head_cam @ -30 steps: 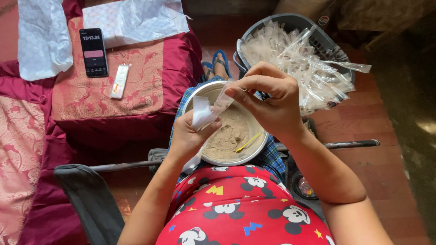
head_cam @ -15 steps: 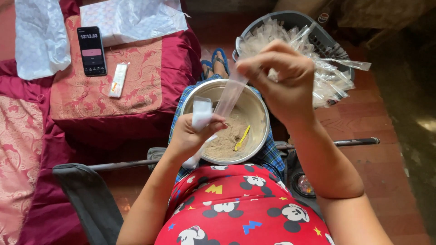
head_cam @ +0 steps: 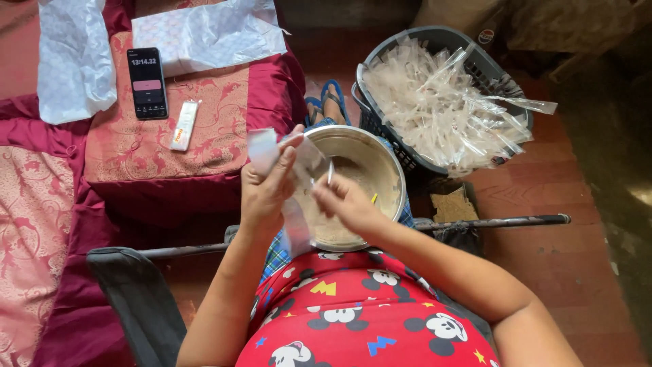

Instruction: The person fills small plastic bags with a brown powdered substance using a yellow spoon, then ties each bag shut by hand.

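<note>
Holding a small clear plastic pouch (head_cam: 299, 183) over the lap, the left hand (head_cam: 266, 187) was seen clenched on the pouch's upper part, thumb and fingers pinched on the film. The pouch's long axis ran roughly vertical in the head view, top near the fingertips, lower end hanging toward the near rim of the metal bowl (head_cam: 387, 170). A second bit of film appeared bunched at the left fingertips; whether it was part of the same pouch could not be told.

The right hand (head_cam: 350, 204) was closed on a thin spoon-like tool (head_cam: 330, 173), held at the pouch's right edge, just beside it. Contact between tool and pouch mouth could not be confirmed. The right hand was placed directly over the bowl, so it was the nearer hand to the tan powdery mix (head_cam: 356, 178) inside. The pouch lay just left of that hand and over the bowl's left rim. A small yellow object (head_cam: 374, 198) was seen in the mix, mostly hidden.

A grey basket (head_cam: 435, 47) heaped with similar clear pouches (head_cam: 441, 102) was set beyond the bowl to the right, well apart from both hands. On the red cushion (head_cam: 204, 143) to the left, a phone (head_cam: 147, 83), a small white sachet (head_cam: 184, 125) and white sheets (head_cam: 204, 34) were laid out.
</note>
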